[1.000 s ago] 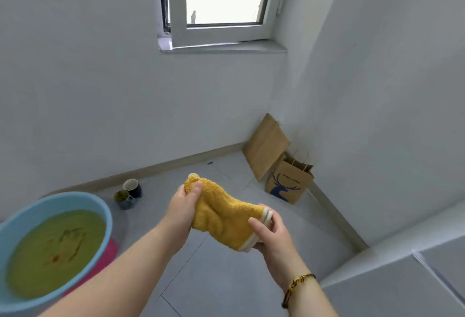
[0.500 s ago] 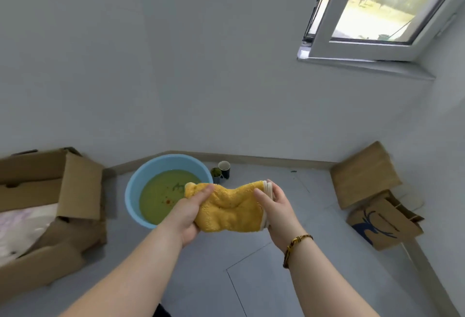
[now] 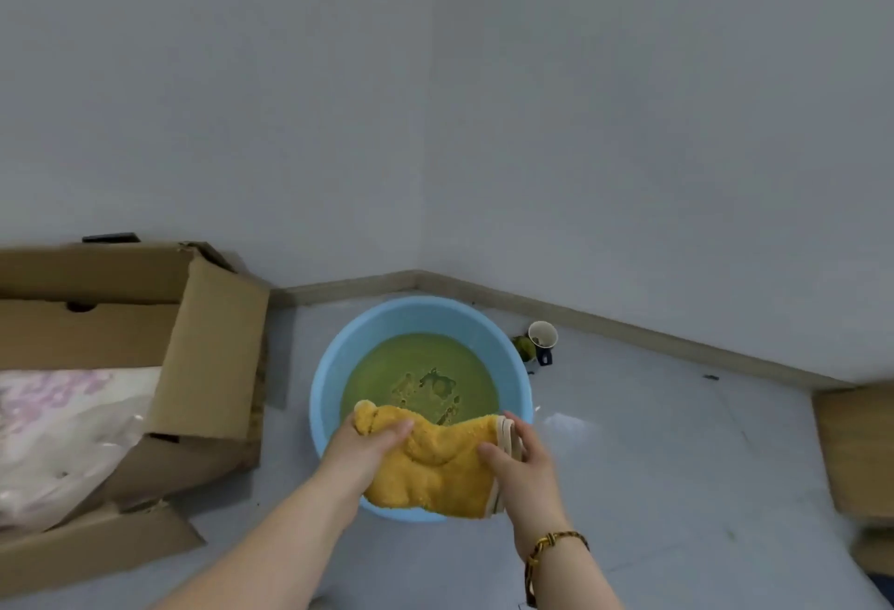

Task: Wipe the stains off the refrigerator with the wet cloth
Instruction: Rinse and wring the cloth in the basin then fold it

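Yellow cloth (image 3: 435, 466) ended up over the blue basin (image 3: 320, 396)
The left hand (image 3: 364, 451) and right hand (image 3: 525, 466) carried it from beside the blue basin to right above its near rim. The view swung left too, so the window dropped out and the cardboard box (image 3: 213, 343) came in.

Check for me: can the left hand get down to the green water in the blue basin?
Probably yes. The left hand grips the yellow cloth over the blue basin, at its near rim, and the green water lies open just beyond, nothing covering it.
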### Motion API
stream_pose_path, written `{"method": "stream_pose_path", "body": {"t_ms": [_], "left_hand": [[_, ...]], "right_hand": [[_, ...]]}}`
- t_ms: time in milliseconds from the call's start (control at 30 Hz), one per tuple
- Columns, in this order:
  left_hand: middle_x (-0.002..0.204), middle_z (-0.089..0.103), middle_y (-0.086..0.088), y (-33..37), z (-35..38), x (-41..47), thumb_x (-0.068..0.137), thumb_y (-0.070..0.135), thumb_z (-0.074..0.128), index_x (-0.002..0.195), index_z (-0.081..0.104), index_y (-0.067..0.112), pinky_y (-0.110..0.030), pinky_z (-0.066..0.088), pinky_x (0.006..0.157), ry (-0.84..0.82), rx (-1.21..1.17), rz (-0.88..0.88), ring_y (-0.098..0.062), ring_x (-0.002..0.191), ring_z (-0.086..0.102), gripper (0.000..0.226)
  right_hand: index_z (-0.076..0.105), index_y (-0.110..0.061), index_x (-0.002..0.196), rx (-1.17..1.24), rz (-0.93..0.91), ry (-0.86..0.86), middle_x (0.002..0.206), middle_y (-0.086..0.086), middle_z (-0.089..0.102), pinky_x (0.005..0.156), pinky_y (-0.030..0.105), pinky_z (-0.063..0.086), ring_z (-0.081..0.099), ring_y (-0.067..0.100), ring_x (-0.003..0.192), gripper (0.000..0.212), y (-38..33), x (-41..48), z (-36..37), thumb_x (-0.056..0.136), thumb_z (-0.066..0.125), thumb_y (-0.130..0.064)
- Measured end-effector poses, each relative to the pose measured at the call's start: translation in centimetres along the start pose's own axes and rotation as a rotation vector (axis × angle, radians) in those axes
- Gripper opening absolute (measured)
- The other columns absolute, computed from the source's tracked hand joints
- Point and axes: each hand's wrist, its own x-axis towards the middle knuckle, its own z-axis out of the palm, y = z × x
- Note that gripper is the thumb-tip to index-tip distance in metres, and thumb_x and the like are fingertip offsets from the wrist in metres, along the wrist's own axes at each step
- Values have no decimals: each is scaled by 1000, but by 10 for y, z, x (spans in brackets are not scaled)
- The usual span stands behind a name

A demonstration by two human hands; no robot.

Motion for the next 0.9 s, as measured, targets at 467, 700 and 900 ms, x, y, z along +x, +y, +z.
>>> {"method": "stream_pose_path", "body": {"t_ms": [467,700,900], "left_hand": [[121,56,-14,-136,21,288,79,29,68,117,51,3,-32,40,85,246,266,37,-29,108,53,49],[142,39,-15,-165,21,364,84,32,62,139,28,2,-36,35,102,274,519,158,-32,128,40,71],[117,58,-10,-171,25,360,93,38,43,127,38,9,-30,43,81,365,943,245,-27,103,57,45]], "right_hand": [[36,-13,128,-465,-94,-65,119,3,49,78,21,43,48,16,99,55,135,283,71,83,66,-25],[36,-10,124,-920,-312,-42,127,10,40,92,33,44,50,27,111,47,172,352,94,86,60,-23],[31,-8,129,-937,-242,-25,129,11,41,88,31,43,51,26,112,44,177,352,97,92,50,-22]]}}
